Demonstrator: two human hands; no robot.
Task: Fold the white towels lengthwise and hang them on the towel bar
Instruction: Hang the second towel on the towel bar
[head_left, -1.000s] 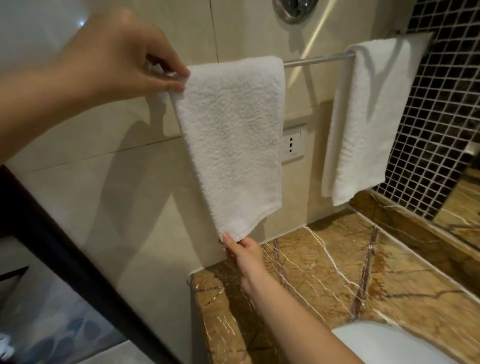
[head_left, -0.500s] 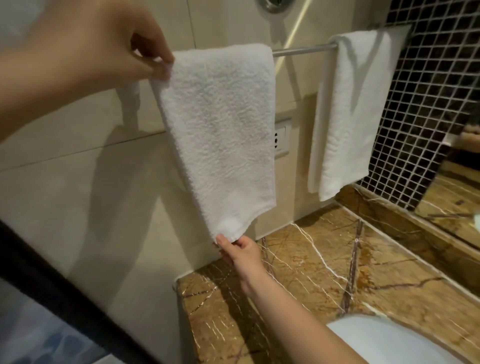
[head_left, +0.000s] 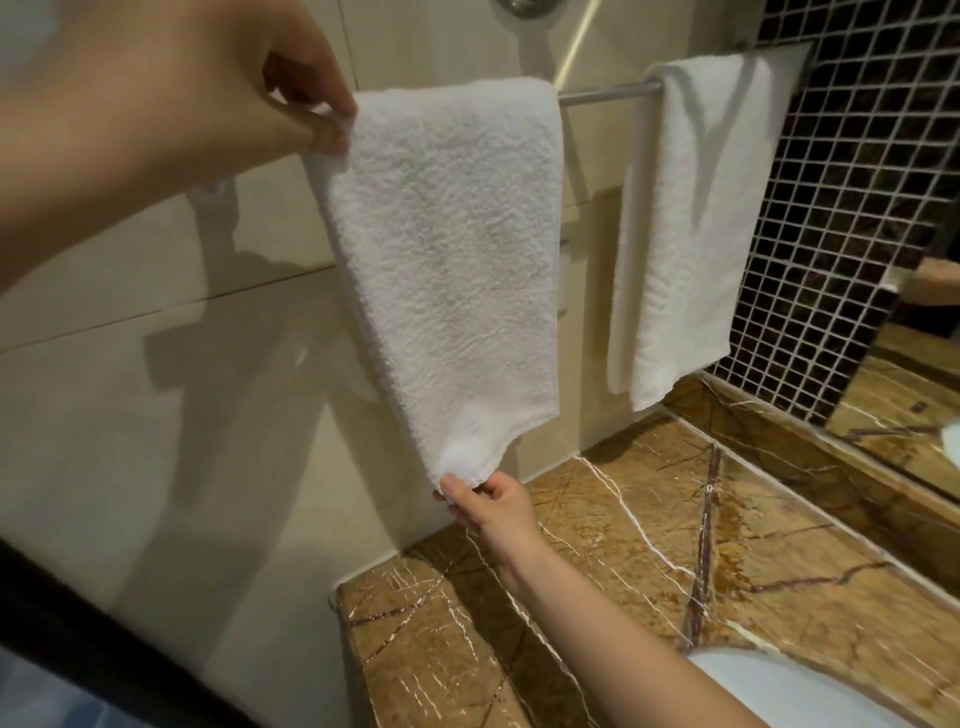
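Nubby white terry towel (head_left: 447, 270); smooth metal bar (head_left: 608, 95); glossy veined marble counter (head_left: 779, 545)

- near towel (head_left: 447, 260) now covers the wall socket that was peeking out beside it
- bare towel bar (head_left: 608, 96) between it and the far towel (head_left: 680, 223) looks shorter
- left hand (head_left: 182, 104) fills more of the view

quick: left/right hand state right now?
Left hand: pinching the top left corner of the near towel.
Right hand: pinching that towel's bottom corner.
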